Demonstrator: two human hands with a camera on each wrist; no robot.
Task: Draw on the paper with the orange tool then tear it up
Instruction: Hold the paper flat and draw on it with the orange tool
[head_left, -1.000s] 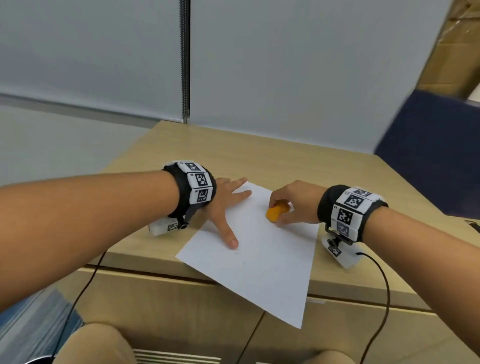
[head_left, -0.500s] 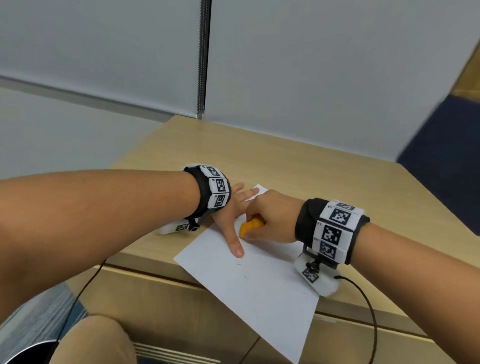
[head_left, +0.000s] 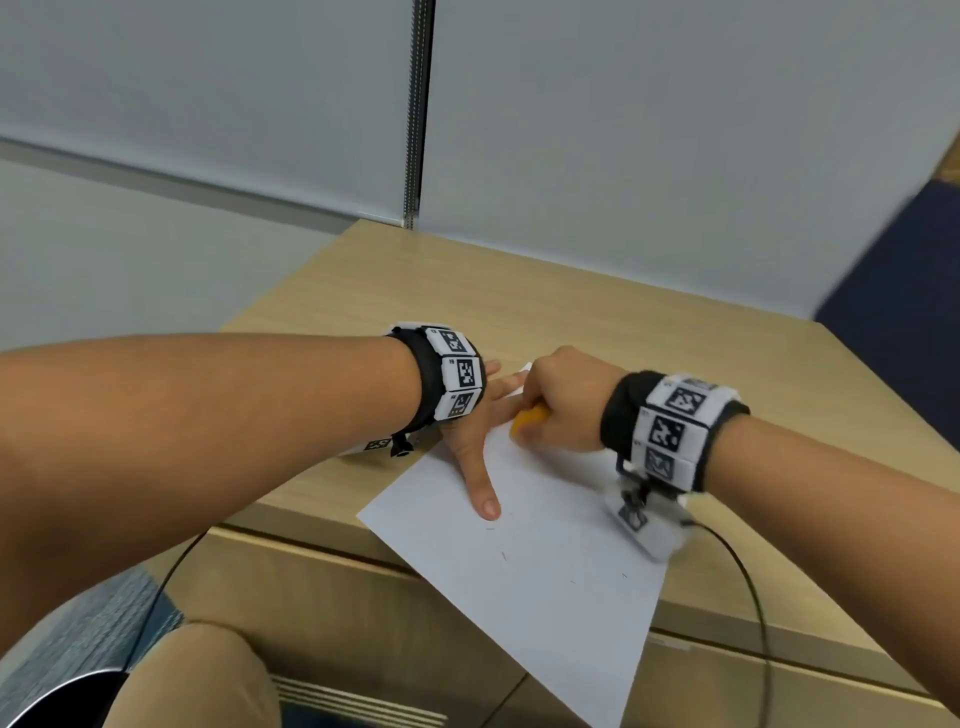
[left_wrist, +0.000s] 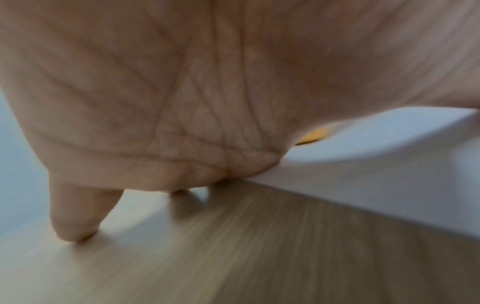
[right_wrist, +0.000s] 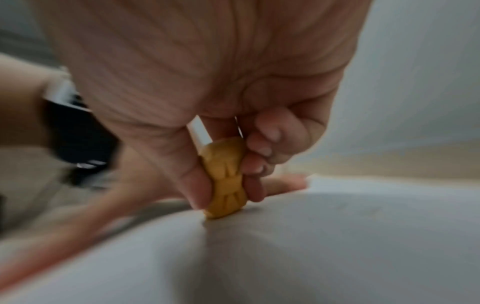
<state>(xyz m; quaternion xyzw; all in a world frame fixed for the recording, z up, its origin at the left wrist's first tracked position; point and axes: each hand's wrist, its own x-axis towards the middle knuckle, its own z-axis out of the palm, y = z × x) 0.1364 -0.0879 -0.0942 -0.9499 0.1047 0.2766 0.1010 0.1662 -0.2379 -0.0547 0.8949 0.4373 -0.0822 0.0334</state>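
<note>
The stubby orange tool with a ridged, moulded body (right_wrist: 225, 181) looks small, light and rigid, kind of waxy I'd guess. There isn't much to grab, so a fingertip pinch low on the sides seems the only sensible grip. That's what the right hand (head_left: 563, 405) has: thumb on one side, fingers curled on the other, bottom end touching the white sheet of paper (head_left: 545, 571).

The paper is thin and floppy, so it'd slide or wrinkle if nobody pins it. It should tear easily from an edge with two hands. It lies at an angle on the light wood tabletop (head_left: 571, 301), with its near corner hanging past the front edge. Only a few tiny faint marks show on it.

The left hand (head_left: 470, 452) lies flat, fingers spread, pressing down the sheet's far left part, just beside the tool.

No containers in any view.
</note>
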